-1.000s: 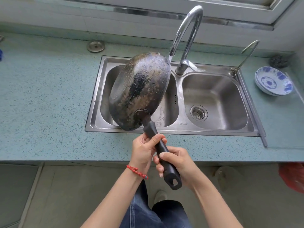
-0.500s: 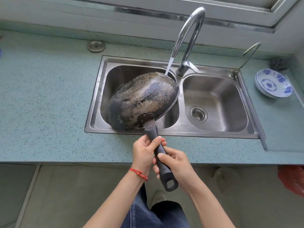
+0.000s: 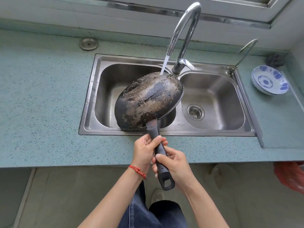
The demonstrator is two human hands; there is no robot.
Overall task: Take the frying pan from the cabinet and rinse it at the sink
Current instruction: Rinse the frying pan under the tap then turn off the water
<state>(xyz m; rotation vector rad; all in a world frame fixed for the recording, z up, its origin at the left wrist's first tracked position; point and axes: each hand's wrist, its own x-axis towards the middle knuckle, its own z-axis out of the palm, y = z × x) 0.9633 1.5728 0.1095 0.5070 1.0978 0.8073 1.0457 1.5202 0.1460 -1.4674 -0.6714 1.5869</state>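
Left hand (image 3: 144, 151) fingers curled round black plastic handle (image 3: 160, 155) | right hand (image 3: 175, 163) grips just below | scorched dark round frying pan (image 3: 148, 100) beyond fingers, underside up, tilted over left steel sink basin (image 3: 105, 96) | tap water (image 3: 164, 66) striking far rim

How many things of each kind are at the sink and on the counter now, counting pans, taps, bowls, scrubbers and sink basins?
Pans: 1, the frying pan, held by the left hand and right hand
Taps: 2, the big tap and the small tap
Bowls: 1 stack of bowls; number in it unclear
Scrubbers: 1, the scrubber
Sink basins: 2, the left basin and right basin
Total: 7
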